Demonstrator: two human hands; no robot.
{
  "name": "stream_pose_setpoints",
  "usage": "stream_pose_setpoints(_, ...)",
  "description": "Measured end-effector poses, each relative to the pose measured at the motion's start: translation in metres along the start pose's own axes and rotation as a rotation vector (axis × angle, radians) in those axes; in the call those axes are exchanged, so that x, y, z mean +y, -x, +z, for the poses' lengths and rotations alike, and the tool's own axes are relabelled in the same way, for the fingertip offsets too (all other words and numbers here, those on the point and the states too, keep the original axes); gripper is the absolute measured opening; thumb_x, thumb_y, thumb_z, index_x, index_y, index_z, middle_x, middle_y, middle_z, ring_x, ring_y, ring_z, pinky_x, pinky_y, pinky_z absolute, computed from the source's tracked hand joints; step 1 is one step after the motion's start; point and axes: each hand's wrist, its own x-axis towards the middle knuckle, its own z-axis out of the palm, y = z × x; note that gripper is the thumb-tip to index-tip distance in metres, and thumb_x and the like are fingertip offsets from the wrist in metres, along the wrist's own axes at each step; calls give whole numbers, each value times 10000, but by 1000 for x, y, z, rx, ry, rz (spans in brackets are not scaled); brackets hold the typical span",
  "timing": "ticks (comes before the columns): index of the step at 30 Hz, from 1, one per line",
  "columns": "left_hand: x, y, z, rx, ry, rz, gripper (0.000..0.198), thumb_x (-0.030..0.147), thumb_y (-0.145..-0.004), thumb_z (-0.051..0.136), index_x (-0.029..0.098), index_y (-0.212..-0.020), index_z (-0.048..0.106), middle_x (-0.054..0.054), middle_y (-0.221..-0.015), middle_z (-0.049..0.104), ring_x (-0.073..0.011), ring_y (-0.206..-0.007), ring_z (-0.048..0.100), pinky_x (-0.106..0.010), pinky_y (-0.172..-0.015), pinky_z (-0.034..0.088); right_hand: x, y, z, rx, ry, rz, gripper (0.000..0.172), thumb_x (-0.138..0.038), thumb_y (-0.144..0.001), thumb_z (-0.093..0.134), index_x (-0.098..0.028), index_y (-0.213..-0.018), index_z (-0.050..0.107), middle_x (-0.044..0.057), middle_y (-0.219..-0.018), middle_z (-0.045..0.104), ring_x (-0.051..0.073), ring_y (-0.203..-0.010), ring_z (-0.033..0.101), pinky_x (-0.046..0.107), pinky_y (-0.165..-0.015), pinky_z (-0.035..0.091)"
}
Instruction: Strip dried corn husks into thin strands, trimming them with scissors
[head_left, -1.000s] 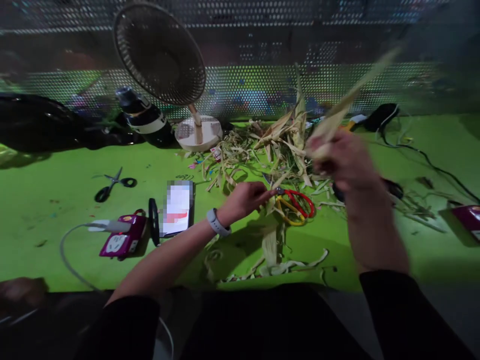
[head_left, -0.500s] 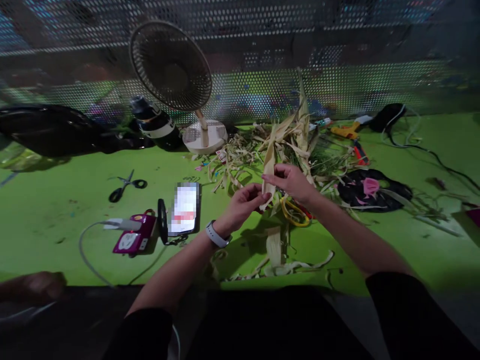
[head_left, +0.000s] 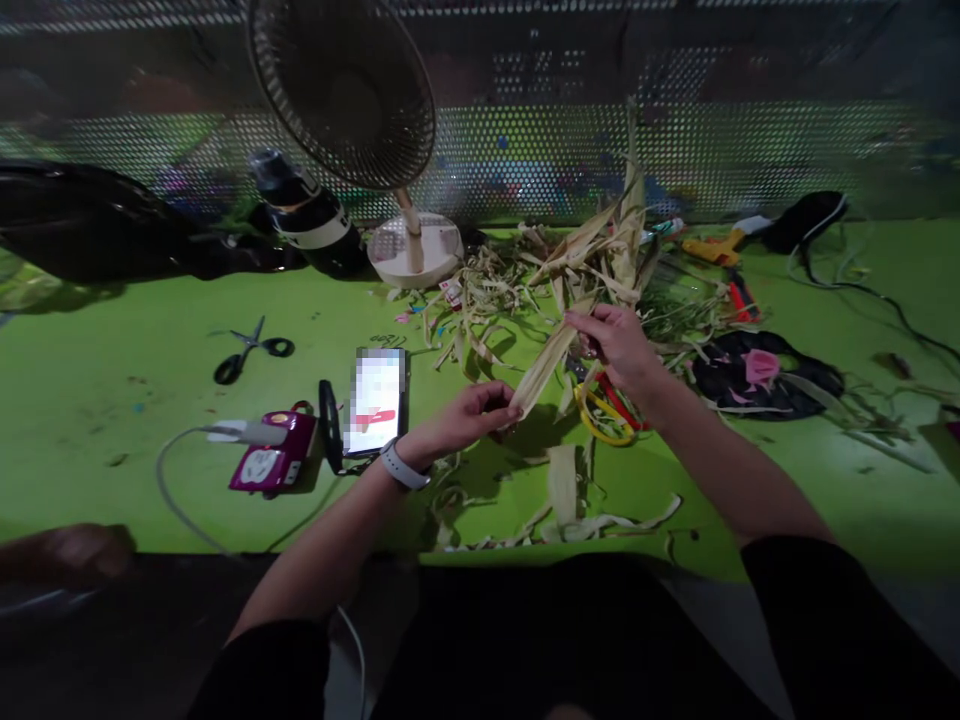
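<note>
One pale husk strip (head_left: 551, 370) stretches between the left hand (head_left: 484, 412) and the right hand (head_left: 616, 345), held in the air above the green desk (head_left: 150, 300). From my end I see the left thumb and fingers pinching its lower end, while the right ones pinch the upper end; the strip slants up to the right. I make out a pale wristband (head_left: 403, 466) on the left arm.

Just beneath the right hand lie scissors with red and yellow handles (head_left: 617, 402), their blades partly covered from my view. Beyond both hands I have a heap of dry husks and shreds (head_left: 600, 255), and nearer the front edge lies a loose husk piece (head_left: 562, 485).

To the left I see a phone (head_left: 377, 400), black scissors (head_left: 250, 343) lying open and a purple box (head_left: 277, 450). Behind them stand a fan (head_left: 356, 110) and a dark bottle (head_left: 319, 225). At far left, another person's hand (head_left: 82, 552) rests by the desk's edge.
</note>
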Motion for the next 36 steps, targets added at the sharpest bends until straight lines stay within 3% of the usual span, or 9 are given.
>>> stream_pose_setpoints(6,-3,8,-4,-117,166,-104,319,357,-820,675,159,-1000,500,-86,-957,691,-164,-821,690,-229,-618,525,1,-3,-2,2,26,38,384,-398,-596,820,-177,-556,508,-78,-430,458,34,-378,358,193,-391,254)
stream_pose_setpoints(8,-6,8,1,-130,257,-75,371,347,-812,693,164,-1071,500,-68,-908,699,-148,-765,689,-260,-674,538,3,0,1,-10,39,37,392,-420,-597,820,-180,-570,512,-79,-438,457,37,-386,357,197,-396,259)
stream_pose_setpoints(11,-12,8,11,-121,292,-51,320,405,-808,690,129,-924,574,-35,-772,669,-106,-633,641,-242,-638,518,8,7,7,-36,61,70,381,-479,-621,794,-178,-632,560,-82,-445,453,42,-385,349,201,-390,248)
stream_pose_setpoints(14,-19,11,19,-60,299,-52,353,463,-816,662,122,-825,571,-31,-714,646,-100,-585,619,-230,-585,497,15,18,16,-186,155,183,391,-495,-613,798,-166,-694,602,-73,-479,487,48,-403,378,201,-397,267)
stream_pose_setpoints(17,-25,11,23,28,313,-24,373,489,-827,636,125,-829,555,-27,-702,635,-104,-587,620,-231,-585,492,19,31,27,-404,276,308,397,-491,-619,795,-153,-743,627,-41,-595,571,57,-470,444,202,-439,340)
stream_pose_setpoints(19,-29,9,23,102,327,17,378,492,-819,643,129,-873,551,-16,-731,624,-100,-598,613,-238,-602,494,22,38,32,-469,325,337,388,-499,-643,773,-154,-723,614,-39,-618,570,61,-496,460,207,-465,371)
stream_pose_setpoints(26,-31,6,18,192,216,81,365,484,-829,622,122,-836,579,26,-673,514,-53,-564,426,-195,-527,340,27,42,33,-557,407,326,335,-470,-717,718,-159,-716,591,-37,-609,573,84,-534,507,220,-523,417)
stream_pose_setpoints(32,-28,8,13,95,126,23,381,505,-840,591,139,-752,536,25,-636,498,-70,-562,440,-208,-529,360,11,43,25,-728,580,247,203,-354,-853,581,-160,-803,613,3,-722,630,122,-643,577,254,-621,460)
stream_pose_setpoints(36,-29,6,14,139,60,20,399,513,-840,583,148,-703,500,40,-596,465,-60,-529,400,-199,-501,323,5,41,21,-777,799,138,203,-306,-909,475,-163,-854,608,17,-756,647,128,-663,574,248,-613,416)
